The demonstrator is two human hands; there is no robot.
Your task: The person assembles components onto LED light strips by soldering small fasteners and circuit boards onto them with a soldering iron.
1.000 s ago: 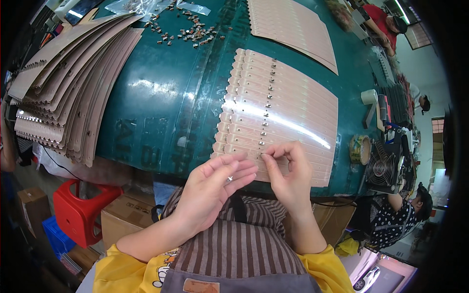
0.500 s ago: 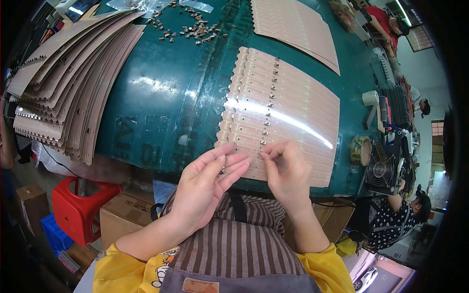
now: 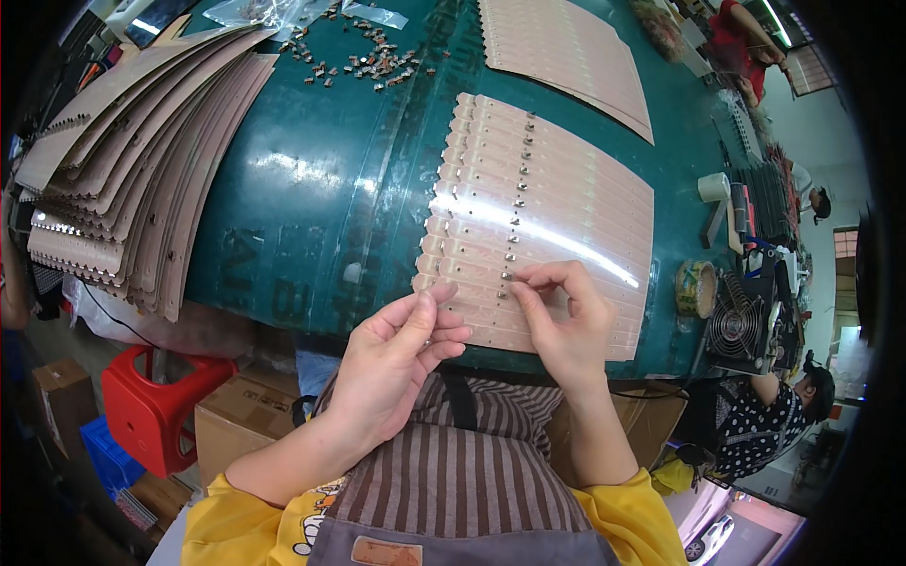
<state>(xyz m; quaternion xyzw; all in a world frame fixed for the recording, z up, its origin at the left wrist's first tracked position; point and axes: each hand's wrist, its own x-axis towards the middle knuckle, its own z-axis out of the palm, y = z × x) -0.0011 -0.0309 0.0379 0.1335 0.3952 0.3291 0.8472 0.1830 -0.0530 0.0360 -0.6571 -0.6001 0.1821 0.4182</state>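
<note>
Right hand [image 3: 568, 313], fingertips nearly meeting (pinching what, I cannot tell), could displace metal parts [image 3: 511, 258] just beyond it by brushing sideways; left hand [image 3: 389, 349] is curled, contents hidden.

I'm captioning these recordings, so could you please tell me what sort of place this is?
Likely an assembly workshop: the green table carries scattered metal parts, a pinkish panel bearing a row of components, and a fanned panel stack.

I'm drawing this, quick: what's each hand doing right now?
Left hand: half curled; can't tell if holding anything.
Right hand: nearly pinched over the board; holding unclear.
</note>
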